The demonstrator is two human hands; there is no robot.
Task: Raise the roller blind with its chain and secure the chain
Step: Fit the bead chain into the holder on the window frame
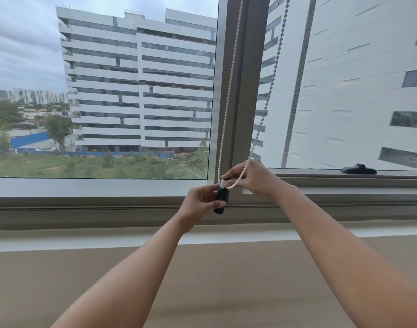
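The window (103, 91) fills the upper part of the view, and its glass is uncovered down to the sill; the roller blind itself is not in view. The grey vertical frame post (243, 91) divides the glass into two panes, and I use it as the landmark here. Below the foot of the post runs the wide beige ledge (202, 280), over which both bare forearms reach.

The white bead chain (228, 91) hangs in two strands — one runs down the front of the post, the other slants down just to the right of it, in front of the right pane. Both strands meet in a small loop at the foot of the post.

The right hand (255, 178), just right of the foot of the post, pinches the loop of the chain between its fingers. The left hand (202, 202), just left of the foot of the post, is closed around the black chain holder (221, 200), which stands upright against the post; its white top part touches the chain loop. Whether the chain already sits inside the holder, I cannot tell.

Well to the right of the post, a black window handle (358, 169) lies on the lower frame. On a finger of the left hand there is a gold ring (201, 187).
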